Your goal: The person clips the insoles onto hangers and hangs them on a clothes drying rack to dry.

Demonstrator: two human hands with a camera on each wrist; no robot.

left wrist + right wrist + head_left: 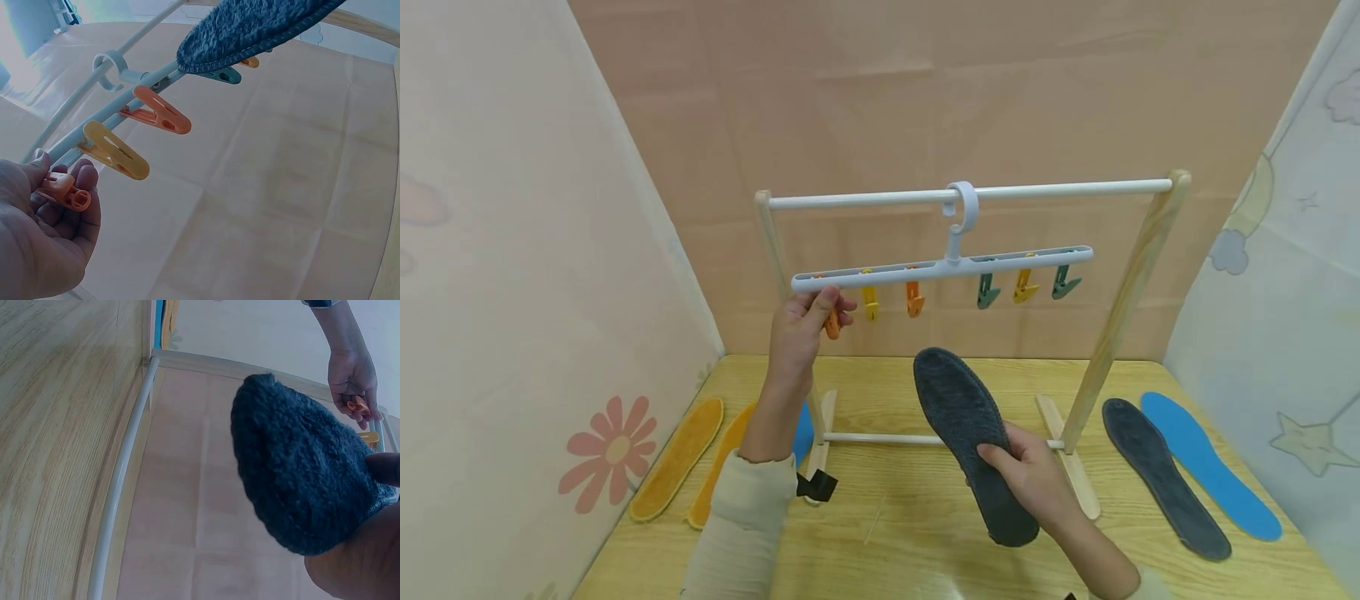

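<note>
L hand (805, 321) pinches the orange clip (832, 325) at hanger's (940, 268) left end; R hand (1030, 479) grips dark insole (970, 433) near heel. Insole prob. light, floppy; best clipped at toe edge.

Dark fuzzy insole (972, 442), orange clip (832, 325)

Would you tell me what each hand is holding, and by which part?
Left hand pinches the end orange clip; right hand grips the dark insole near its lower end.
</note>
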